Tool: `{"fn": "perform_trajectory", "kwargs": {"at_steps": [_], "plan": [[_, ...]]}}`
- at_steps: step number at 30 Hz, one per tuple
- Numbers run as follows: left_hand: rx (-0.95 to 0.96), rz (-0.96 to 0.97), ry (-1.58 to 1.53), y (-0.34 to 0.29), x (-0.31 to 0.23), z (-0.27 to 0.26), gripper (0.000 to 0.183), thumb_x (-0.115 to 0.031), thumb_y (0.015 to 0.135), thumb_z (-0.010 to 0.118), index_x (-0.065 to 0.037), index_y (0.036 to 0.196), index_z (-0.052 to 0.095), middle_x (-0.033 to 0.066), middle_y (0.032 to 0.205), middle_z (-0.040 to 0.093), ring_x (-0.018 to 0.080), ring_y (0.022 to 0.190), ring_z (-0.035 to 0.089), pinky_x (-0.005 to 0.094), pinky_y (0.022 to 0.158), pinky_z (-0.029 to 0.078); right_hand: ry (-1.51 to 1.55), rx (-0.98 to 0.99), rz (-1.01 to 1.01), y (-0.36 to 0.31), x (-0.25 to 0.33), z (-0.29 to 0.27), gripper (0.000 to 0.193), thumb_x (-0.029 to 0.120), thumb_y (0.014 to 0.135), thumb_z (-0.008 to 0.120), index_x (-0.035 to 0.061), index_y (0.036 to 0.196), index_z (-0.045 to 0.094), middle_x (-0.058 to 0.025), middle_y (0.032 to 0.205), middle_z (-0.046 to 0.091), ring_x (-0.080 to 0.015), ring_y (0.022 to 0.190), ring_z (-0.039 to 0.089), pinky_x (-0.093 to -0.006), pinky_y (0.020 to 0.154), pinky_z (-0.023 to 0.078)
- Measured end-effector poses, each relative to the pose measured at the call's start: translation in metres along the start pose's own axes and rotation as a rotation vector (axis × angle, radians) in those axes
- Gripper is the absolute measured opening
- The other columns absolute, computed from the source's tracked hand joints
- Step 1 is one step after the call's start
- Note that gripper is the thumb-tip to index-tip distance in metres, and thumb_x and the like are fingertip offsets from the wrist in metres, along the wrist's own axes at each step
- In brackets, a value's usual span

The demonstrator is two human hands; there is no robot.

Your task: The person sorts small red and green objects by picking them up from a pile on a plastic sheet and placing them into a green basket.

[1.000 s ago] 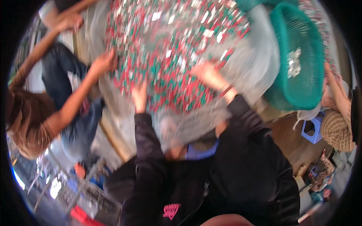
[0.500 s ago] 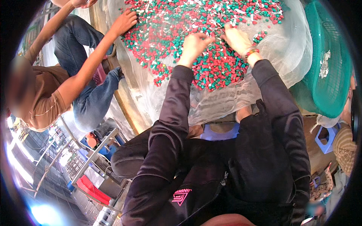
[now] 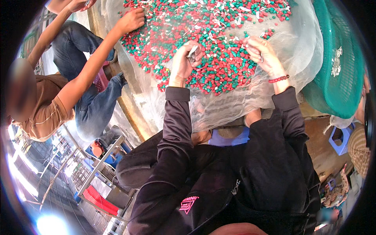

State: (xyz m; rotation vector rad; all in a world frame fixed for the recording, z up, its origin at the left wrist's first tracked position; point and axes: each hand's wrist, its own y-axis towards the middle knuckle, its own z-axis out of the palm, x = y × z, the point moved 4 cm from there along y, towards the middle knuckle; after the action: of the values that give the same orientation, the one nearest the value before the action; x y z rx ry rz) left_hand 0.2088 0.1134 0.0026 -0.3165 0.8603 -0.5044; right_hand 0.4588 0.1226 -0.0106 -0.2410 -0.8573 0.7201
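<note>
A wide spread of small red and green cone-like pieces (image 3: pixel 231 74), with white bits and strips among them, lies on a translucent net sheet (image 3: pixel 219 111). Over its near left part, my left hand (image 3: pixel 186 62) is closed, palm turned up, around a few small white pieces (image 3: pixel 192 51). To the right, above the edge of the spread, my right hand (image 3: pixel 266 56) has its thumb and fingers drawn together. What these fingertips hold, if anything, is too small to tell.
Right of the net stands a green plastic basket (image 3: pixel 337 90) with white strips (image 3: pixel 336 62) inside. At the left, a co-worker's hand (image 3: pixel 133 19) reaches onto the pieces. A purple-blue stool (image 3: pixel 227 139) is beneath me; another blue stool (image 3: pixel 340 140) stands at the right.
Both my hands have drawn back from the pieces and moved apart, the left toward the left and the right toward the right. White pieces now show in my left hand. The co-worker's hand shifted slightly.
</note>
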Motion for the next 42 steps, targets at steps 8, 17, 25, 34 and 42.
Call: {"fn": "perform_trajectory", "kwargs": {"at_steps": [8,17,25,34,42], "plan": [[-0.110,-0.100,0.434,0.043,-0.019,0.009,0.030,-0.028,0.086,0.058,0.001,0.089,0.063,-0.0014,0.061,0.051,0.0054,0.045,0.041,0.0192,0.036,0.026,-0.019,0.198,-0.048,0.010,0.039,0.033,0.032,0.031,0.094,0.048,0.0068,0.072,0.049,0.0049,0.061,0.037,-0.0014,0.046,0.031,-0.0153,0.037,0.022],[-0.252,0.268,1.899,0.086,0.048,0.013,0.034,-0.038,0.076,0.067,-0.005,0.075,0.068,0.0184,0.071,0.064,0.0344,0.070,0.064,0.0430,0.063,0.049,-1.488,0.024,-0.219,0.036,-0.026,0.009,0.023,0.015,0.083,0.054,0.0083,0.103,0.063,-0.0132,0.085,0.065,-0.0305,0.087,0.063,-0.0411,0.074,0.048],[-0.275,-0.034,0.148,-0.005,0.016,-0.015,0.024,-0.028,0.088,0.055,-0.009,0.074,0.050,-0.0044,0.063,0.038,0.0056,0.050,0.034,0.0175,0.040,0.024,-1.988,0.063,-0.249,0.040,-0.042,0.018,0.007,0.008,0.076,0.051,0.0034,0.077,0.056,-0.0152,0.073,0.061,-0.0313,0.074,0.063,-0.0410,0.062,0.048],[-0.028,-0.459,0.157,-0.007,0.064,-0.004,0.021,-0.013,0.090,0.052,0.002,0.104,0.055,-0.0025,0.073,0.046,0.0018,0.052,0.036,0.0153,0.037,0.023,-1.972,0.079,-0.328,0.048,-0.055,0.030,0.016,0.008,0.082,0.049,0.0012,0.095,0.055,-0.0142,0.076,0.063,-0.0294,0.073,0.065,-0.0390,0.059,0.051],[-0.205,-0.284,0.215,0.038,0.044,-0.050,0.026,-0.019,0.088,0.053,0.002,0.103,0.061,0.0027,0.069,0.054,0.0062,0.054,0.044,0.0201,0.042,0.034,-1.162,-0.489,-0.389,0.028,-0.012,-0.021,0.033,0.030,0.079,0.068,0.0083,0.104,0.065,-0.0118,0.081,0.067,-0.0197,0.072,0.064,-0.0324,0.069,0.048]]}}
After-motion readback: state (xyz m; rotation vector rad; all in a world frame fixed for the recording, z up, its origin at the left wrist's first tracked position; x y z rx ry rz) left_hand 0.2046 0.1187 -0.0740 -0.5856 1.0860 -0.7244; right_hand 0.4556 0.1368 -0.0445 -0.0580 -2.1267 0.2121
